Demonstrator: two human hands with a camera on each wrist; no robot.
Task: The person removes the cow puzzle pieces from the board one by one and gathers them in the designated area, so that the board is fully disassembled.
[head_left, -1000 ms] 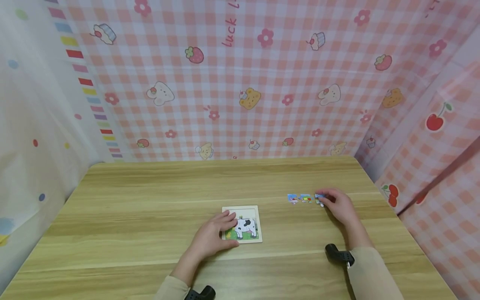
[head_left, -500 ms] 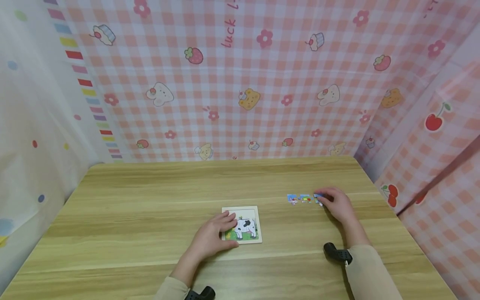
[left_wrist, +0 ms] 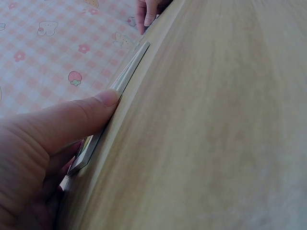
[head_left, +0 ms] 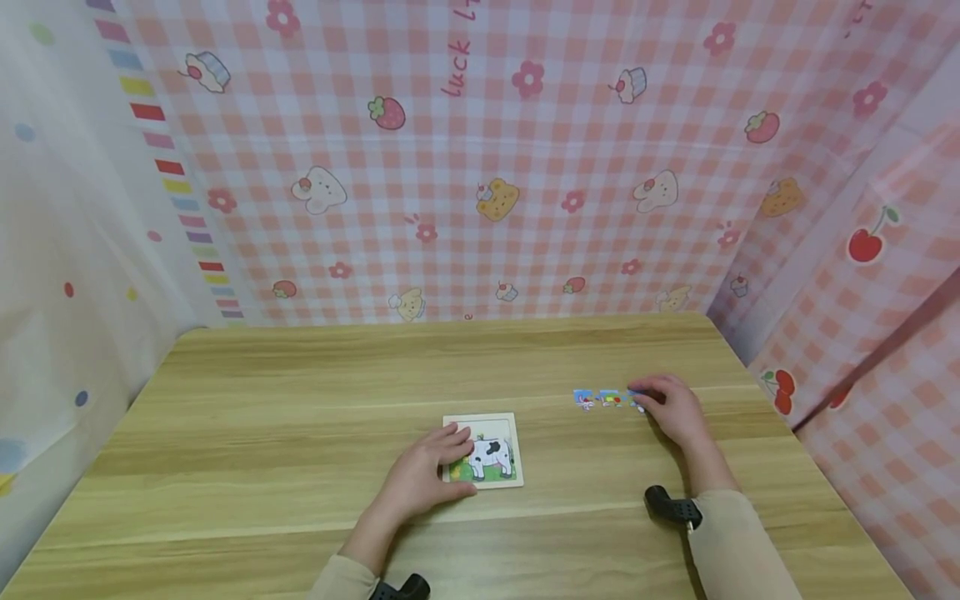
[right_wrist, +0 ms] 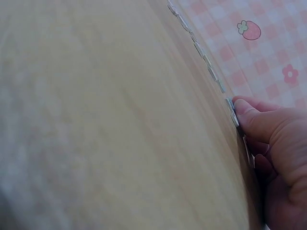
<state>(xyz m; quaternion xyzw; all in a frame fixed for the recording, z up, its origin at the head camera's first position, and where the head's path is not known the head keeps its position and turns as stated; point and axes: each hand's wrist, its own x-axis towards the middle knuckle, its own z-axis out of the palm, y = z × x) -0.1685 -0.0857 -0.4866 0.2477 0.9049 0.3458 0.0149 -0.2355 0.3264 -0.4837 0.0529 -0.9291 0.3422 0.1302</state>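
Note:
A square wooden puzzle board (head_left: 491,482) with a black-and-white cow picture lies flat on the table. My left hand (head_left: 423,468) holds its left side, the fingers over the upper left part and the thumb (left_wrist: 98,110) along the near edge. That hand hides the left of the picture. Farther right, my right hand (head_left: 677,408) pinches a small blue puzzle piece (head_left: 636,402) between thumb and fingers, mostly covered by them. To its left lie two more pieces in a row: one with blue and pink (head_left: 582,398) and one with green and red (head_left: 611,397).
The wooden table (head_left: 300,400) runs back to a pink checked curtain (head_left: 450,250). More cloth hangs at the left and right sides. A black wrist device (head_left: 672,507) sits by the right sleeve, another (head_left: 403,587) by the left.
My right hand has shifted very slightly left, and its fingers cover more of the pinched piece. The left hand and the puzzle board stay in place.

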